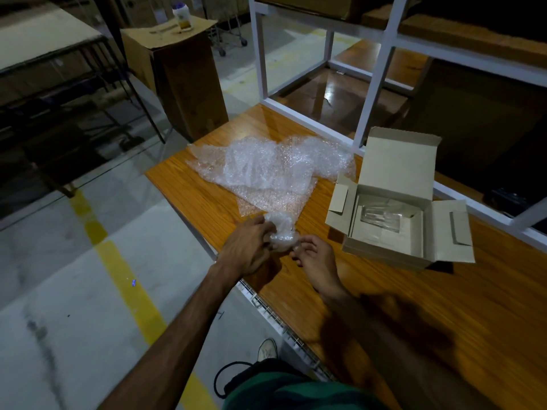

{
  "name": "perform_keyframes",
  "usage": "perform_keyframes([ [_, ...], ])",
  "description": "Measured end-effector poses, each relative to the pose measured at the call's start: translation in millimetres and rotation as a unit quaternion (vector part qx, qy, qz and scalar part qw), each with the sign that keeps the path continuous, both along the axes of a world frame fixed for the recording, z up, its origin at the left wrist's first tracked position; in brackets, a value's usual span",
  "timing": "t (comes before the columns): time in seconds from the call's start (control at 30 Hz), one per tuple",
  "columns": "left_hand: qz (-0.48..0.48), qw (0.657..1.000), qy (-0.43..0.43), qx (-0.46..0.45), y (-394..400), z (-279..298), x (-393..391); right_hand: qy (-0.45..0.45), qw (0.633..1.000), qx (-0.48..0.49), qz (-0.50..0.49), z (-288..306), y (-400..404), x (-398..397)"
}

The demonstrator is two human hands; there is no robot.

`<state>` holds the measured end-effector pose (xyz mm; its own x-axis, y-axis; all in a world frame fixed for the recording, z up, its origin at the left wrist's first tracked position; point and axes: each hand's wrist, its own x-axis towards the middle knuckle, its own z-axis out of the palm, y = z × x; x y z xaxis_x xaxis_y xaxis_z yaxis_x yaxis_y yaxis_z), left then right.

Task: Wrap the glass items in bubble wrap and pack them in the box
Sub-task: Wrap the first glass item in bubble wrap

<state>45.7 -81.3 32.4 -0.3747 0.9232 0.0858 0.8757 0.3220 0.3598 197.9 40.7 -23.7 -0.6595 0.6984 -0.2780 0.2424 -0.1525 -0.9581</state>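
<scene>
A small bundle of bubble wrap (281,230) sits near the table's left front edge, and whatever is inside it is hidden. My left hand (245,250) grips the bundle from the left. My right hand (315,258) touches its right side with the fingertips. A larger crumpled heap of bubble wrap (266,164) lies behind on the wooden table (399,306), with a flat sheet (275,199) under it. To the right stands an open cardboard box (396,202) with its lid up; a clear glass item (381,217) lies inside among cardboard dividers.
A white metal shelf frame (376,84) rises behind the box. A tall cardboard carton (177,78) with a bottle (182,14) on top stands on the floor beyond the table's left end. A yellow line (118,261) runs along the floor at left.
</scene>
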Motion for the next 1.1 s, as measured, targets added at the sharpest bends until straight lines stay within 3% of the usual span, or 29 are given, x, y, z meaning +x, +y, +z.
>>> perform_keyframes([
  [0.13, -0.024, 0.999, -0.028, 0.024, -1.2, 0.6, 0.9, 0.0, 1.0, 0.004, -0.025, 3.0, 3.6, -4.4],
  [0.3, -0.023, 0.997, -0.068, 0.024, -1.0, 0.7, -4.6, 0.027, 0.996, -0.082, 0.023, 11.6, 9.2, -2.1],
  [0.57, -0.025, 0.993, -0.114, 0.012, 1.8, 2.7, -6.8, 0.033, 0.998, 0.015, 0.054, 8.9, 17.6, 2.8],
  [0.73, 0.006, 0.968, -0.251, 0.017, 3.8, 16.0, -7.9, 0.056, 0.988, 0.008, 0.142, 25.7, 23.5, 13.7],
  [0.9, -0.022, 0.94, -0.339, 0.015, 4.6, 28.0, -2.4, 0.058, 0.973, 0.012, 0.222, 38.1, 31.7, 27.1],
  [1.1, -0.033, 0.921, -0.387, -0.01, 8.5, 41.4, 2.6, 0.033, 0.963, 0.137, 0.23, 54.6, 33.3, 40.1],
])
